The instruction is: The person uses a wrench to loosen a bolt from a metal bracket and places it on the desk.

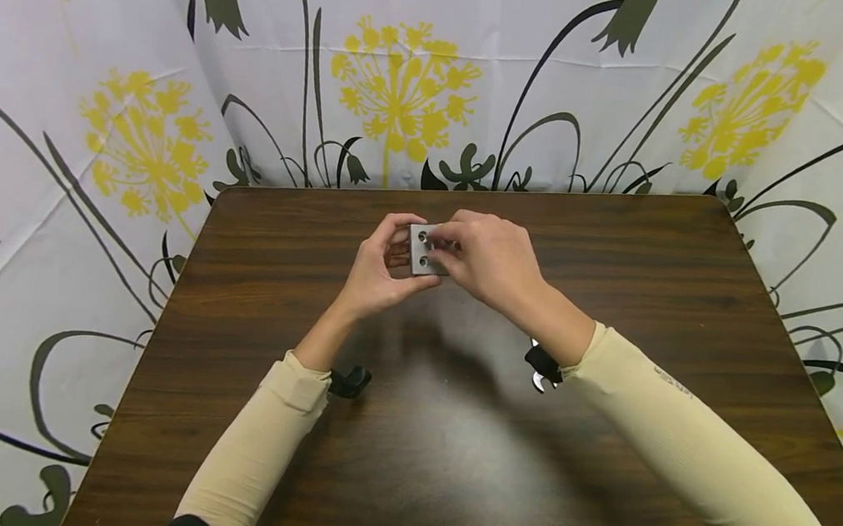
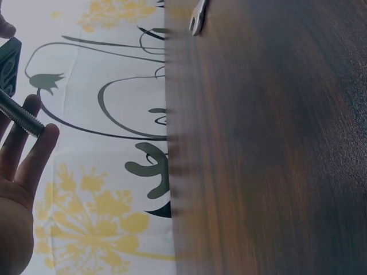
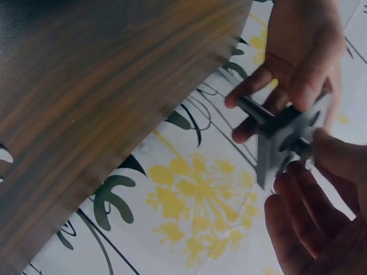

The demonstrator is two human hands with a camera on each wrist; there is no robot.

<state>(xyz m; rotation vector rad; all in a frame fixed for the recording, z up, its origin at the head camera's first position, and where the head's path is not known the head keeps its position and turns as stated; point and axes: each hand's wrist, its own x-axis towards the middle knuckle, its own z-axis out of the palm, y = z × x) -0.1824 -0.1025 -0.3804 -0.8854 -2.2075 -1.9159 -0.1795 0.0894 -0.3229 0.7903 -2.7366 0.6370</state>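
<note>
My left hand [image 1: 383,272] grips the edges of a grey metal plate [image 1: 418,268] with holes, thumb on one edge and fingers on the opposite one. A threaded bolt [image 2: 22,114] sticks out of the plate toward the left fingers in the left wrist view; the right wrist view shows its shank [image 3: 254,110] too. On the plate's other face, thumb and fingers of my right hand [image 1: 493,257] pinch a small metal piece [image 3: 299,146] at a hole. Whether that piece is a nut or a bolt end I cannot tell. The plate is held up off the table.
A brown wooden table [image 1: 238,297] lies below both hands. An open-ended wrench [image 1: 538,382] rests on it beneath the right wrist, partly hidden by the wrist camera; its end [image 2: 198,18] shows in the left wrist view. A flowered curtain [image 1: 437,81] hangs behind the table.
</note>
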